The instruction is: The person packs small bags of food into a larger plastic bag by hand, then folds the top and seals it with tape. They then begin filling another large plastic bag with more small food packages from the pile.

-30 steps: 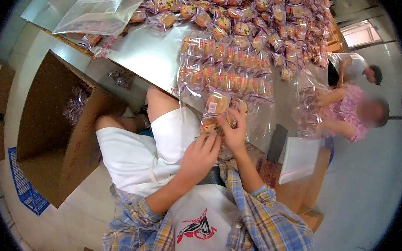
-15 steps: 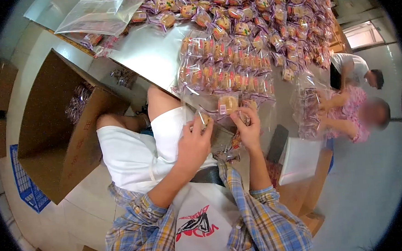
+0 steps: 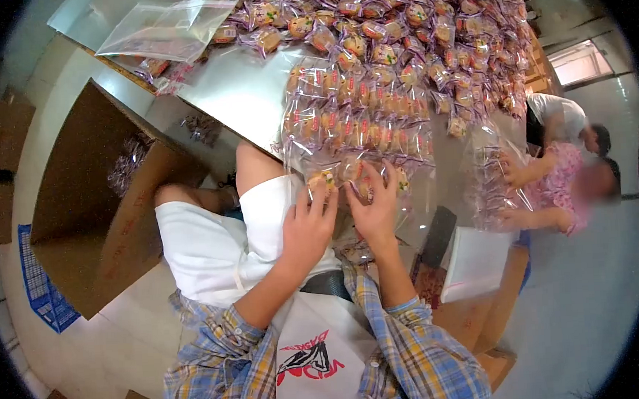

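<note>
At the near table edge, my left hand (image 3: 310, 220) has its fingers closed on a small wrapped cake (image 3: 324, 179). Beside it, my right hand (image 3: 376, 209) curls its fingers over another wrapped cake (image 3: 363, 189), which they partly cover. Both hands are at the near end of a large clear plastic bag (image 3: 298, 153). Inside the bag, wrapped cakes stand on edge in neat rows (image 3: 359, 129). One more wrapped cake (image 3: 403, 182) lies just right of my right hand.
A big heap of wrapped cakes (image 3: 411, 18) covers the far table. Flat clear bags (image 3: 170, 29) lie at the far left. An open carton (image 3: 78, 207) with wrappers stands left of my legs. At right, a co-worker (image 3: 559, 170) handles another filled bag (image 3: 490, 182).
My left hand has brought its cake up to the bag's near end. My right hand has shifted left onto a cake there, closer to my left hand.
</note>
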Demonstrator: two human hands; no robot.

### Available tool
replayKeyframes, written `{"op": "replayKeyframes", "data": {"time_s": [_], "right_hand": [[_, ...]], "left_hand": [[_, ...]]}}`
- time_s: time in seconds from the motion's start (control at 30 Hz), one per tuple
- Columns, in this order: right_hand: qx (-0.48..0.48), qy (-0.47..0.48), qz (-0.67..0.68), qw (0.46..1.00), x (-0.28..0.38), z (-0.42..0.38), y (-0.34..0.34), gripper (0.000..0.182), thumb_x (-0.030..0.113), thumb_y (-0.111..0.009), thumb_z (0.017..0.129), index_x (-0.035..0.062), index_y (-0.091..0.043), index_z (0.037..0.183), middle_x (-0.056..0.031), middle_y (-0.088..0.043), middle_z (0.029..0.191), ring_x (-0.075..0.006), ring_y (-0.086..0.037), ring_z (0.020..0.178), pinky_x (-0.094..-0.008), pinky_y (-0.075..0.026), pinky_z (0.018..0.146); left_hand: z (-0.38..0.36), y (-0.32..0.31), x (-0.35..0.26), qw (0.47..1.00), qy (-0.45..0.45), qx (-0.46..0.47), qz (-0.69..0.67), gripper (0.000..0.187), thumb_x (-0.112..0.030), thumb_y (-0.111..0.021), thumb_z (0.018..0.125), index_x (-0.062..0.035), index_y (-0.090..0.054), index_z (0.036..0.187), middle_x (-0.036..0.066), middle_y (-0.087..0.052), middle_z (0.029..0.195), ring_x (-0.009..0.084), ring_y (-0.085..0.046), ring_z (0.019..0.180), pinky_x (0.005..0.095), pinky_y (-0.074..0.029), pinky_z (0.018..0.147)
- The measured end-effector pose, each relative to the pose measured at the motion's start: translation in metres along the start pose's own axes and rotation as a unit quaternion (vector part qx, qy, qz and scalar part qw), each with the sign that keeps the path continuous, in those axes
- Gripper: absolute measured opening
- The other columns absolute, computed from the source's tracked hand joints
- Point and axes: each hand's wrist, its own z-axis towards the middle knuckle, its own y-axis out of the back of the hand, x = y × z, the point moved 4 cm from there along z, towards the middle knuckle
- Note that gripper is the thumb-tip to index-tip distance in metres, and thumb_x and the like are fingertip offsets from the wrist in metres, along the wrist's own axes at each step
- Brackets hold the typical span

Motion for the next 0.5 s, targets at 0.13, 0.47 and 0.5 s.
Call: {"op": "replayKeyframes", "data": {"time_s": [0.13,0.47,0.5], "right_hand": [[0.058,-0.024,0.048,0.997,0.001,0.0,0.005,0.047,0.021,-0.082,0.084,0.0065,-0.066,0.126,-0.0231,-0.046,0.144,-0.0383,-0.055,0.126,-0.0426,-0.049,0.101],[0.176,-0.332,0.348,0.859,-0.026,-0.013,-0.024,0.031,0.027,-0.069,0.098,0.0025,-0.068,0.117,-0.0134,-0.065,0.115,-0.0207,-0.061,0.108,-0.0331,-0.05,0.09],[0.181,-0.336,0.341,0.859,-0.024,-0.013,-0.025,0.033,0.029,-0.068,0.099,0.0021,-0.068,0.118,-0.0138,-0.065,0.115,-0.0213,-0.062,0.107,-0.034,-0.05,0.09]], "left_hand": [[-0.009,-0.001,0.015,0.995,-0.051,-0.059,0.063,0.04,-0.015,-0.076,0.073,-0.0137,-0.073,0.113,0.007,-0.061,0.119,0.0255,-0.057,0.103,0.0351,-0.048,0.077],[-0.006,0.03,0.052,0.967,0.083,-0.228,-0.071,0.034,-0.02,-0.086,0.073,-0.0119,-0.075,0.104,0.005,-0.067,0.11,0.0248,-0.062,0.093,0.037,-0.052,0.076],[-0.01,0.023,0.054,0.967,0.086,-0.217,-0.098,0.036,-0.02,-0.087,0.072,-0.011,-0.075,0.105,0.006,-0.068,0.107,0.0242,-0.064,0.09,0.0354,-0.053,0.072]]}}
